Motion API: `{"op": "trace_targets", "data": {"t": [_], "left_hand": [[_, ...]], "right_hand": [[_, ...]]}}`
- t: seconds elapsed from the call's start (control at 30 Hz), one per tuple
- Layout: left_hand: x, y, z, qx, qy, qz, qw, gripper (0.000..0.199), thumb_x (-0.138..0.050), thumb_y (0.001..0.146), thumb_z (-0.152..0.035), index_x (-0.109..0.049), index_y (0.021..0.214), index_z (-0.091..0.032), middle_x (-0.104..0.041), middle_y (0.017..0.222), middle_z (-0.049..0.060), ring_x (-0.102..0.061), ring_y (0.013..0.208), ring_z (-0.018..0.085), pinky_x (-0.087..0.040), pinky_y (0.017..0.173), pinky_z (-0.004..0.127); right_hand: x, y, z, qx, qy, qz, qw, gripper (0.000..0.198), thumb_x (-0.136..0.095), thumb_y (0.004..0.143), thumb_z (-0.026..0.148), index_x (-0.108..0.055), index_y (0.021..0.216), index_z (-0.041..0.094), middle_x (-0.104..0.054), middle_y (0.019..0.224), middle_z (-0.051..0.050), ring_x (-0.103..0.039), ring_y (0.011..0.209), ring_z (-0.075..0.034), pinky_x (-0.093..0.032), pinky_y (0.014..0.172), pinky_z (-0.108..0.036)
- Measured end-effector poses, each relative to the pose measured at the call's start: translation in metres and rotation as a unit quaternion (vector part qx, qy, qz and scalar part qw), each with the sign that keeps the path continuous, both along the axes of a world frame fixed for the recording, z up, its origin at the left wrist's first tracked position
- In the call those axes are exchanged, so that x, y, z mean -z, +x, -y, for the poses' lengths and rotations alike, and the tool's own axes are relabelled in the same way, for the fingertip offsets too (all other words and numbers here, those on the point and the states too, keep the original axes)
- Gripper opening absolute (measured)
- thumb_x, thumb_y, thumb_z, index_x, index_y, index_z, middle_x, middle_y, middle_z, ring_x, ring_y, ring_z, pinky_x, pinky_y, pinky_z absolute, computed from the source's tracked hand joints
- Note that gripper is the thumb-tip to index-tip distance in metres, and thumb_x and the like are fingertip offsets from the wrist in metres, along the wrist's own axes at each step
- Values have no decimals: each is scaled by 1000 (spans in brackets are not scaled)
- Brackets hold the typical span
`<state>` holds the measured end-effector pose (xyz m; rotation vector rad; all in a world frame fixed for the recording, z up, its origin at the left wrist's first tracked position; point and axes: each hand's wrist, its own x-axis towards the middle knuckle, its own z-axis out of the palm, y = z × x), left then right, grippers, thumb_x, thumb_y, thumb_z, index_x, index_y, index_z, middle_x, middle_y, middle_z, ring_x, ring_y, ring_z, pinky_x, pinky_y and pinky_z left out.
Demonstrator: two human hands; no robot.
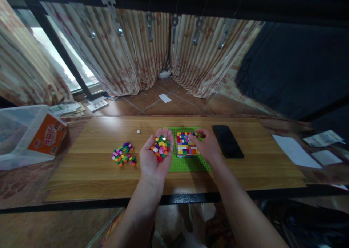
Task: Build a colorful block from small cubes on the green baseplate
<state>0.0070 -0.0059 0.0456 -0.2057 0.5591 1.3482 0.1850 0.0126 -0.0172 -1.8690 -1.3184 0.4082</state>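
My left hand [156,161] lies palm up, cupped round a heap of small coloured toy bricks [160,148]. To its right, a green baseplate [180,166] carries a rectangular block built of many-coloured bricks [187,146]. My right hand [205,144] reaches over the right side of that block, thumb and fingers drawn together at its upper right corner. What sits between those fingertips is too small to make out. Left of my cupped hand, more loose bricks [124,154] are spread on the wooden table [89,175], and a single white brick [138,131] lies apart above them.
A black phone [228,141] rests right of the baseplate. At the far left stands a clear plastic bin [24,135] with an orange label. White paper [296,150] lies at the right, beyond the tabletop. Striped curtains [141,55] hang behind, and a dark bar crosses overhead.
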Motion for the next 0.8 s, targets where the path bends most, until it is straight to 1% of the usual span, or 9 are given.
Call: {"op": "trace_targets", "data": {"t": [0.17,0.23,0.43,0.5,0.6,0.63,0.67,0.73,0.8], "left_hand": [[1,0,0,-3,3,2,1000,22,-44,91,-18,-63,89,-9,-70,88,12,-70,86,19,-59,78,30],[2,1,0,0,4,0,1000,22,-44,91,-18,-64,89,-9,-70,88,12,-70,86,19,-59,78,29],[5,7,1,17,5,-3,1000,21,-45,91,-18,-64,91,-9,-71,90,12,-70,87,20,-60,76,31],[7,9,2,22,3,-4,1000,20,-46,90,-18,-64,90,-9,-70,92,12,-70,89,20,-60,76,31],[8,13,2,28,5,-2,1000,20,-47,90,-18,-65,91,-10,-70,96,13,-69,89,19,-59,78,32],[8,14,2,29,8,-1,1000,21,-46,90,-19,-65,91,-10,-70,97,13,-69,88,19,-59,79,33],[8,15,2,31,10,1,999,21,-46,90,-20,-65,91,-10,-70,97,13,-69,88,19,-59,80,33],[8,16,2,34,15,4,999,23,-45,91,-21,-66,91,-11,-70,95,13,-69,86,18,-58,81,33],[9,18,3,39,21,9,999,24,-44,91,-22,-66,90,-11,-69,93,12,-69,84,17,-57,81,32]], "right_hand": [[6,0,-5,-23,-9,-118,993,46,-73,66,49,-68,96,15,-71,89,-9,-64,80,-22,-50,75,-36],[5,-1,-5,-35,-6,-144,989,48,-74,65,49,-68,97,14,-72,87,-9,-65,77,-21,-50,73,-35],[3,-4,-2,-42,9,-102,994,47,-72,70,49,-68,100,13,-72,90,-11,-65,77,-22,-51,73,-37],[-3,-5,2,-29,38,-67,997,44,-71,72,45,-68,103,14,-70,97,-12,-64,81,-23,-51,77,-39],[-19,-11,12,-27,149,-23,988,28,-67,79,35,-70,100,18,-68,98,-9,-62,85,-21,-49,81,-38],[-25,-14,17,-46,186,-28,981,19,-64,82,32,-71,95,20,-67,95,-7,-61,85,-20,-49,80,-36],[-32,-18,23,-88,203,-44,974,13,-62,84,29,-71,89,21,-68,90,-4,-62,83,-19,-49,79,-34],[-43,-25,35,-202,177,-96,958,9,-63,85,25,-72,85,23,-69,84,-1,-63,79,-17,-49,74,-31],[-49,-32,46,-278,138,-117,943,9,-64,86,23,-72,88,25,-70,90,-1,-64,86,-17,-49,80,-31]]}}
